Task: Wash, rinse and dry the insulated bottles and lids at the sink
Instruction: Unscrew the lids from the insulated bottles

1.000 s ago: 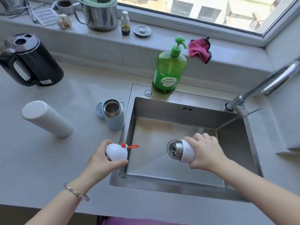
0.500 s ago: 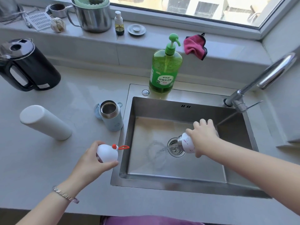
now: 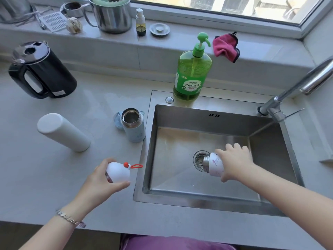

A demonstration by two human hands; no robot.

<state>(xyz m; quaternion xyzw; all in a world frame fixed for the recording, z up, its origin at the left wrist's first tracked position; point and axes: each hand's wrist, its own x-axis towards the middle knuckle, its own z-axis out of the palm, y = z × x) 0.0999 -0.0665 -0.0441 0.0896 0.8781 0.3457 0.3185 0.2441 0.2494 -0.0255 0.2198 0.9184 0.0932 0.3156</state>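
Grey counter below a sunlit window, steel sink set in it. Left hand grips a white lid over the counter; right hand grips a small white bottle tipped sideways in the sink, mouth seemingly just above the drain

Bare forearms lead down to the left hand and right hand — on the left wrist sits a slim silver bracelet of small linked metal pieces. Lower down shows purple clothing — lightly creased.

Green soap bottle — its label reads 柠檬洗洁精 (white characters); smaller print above is blurred.
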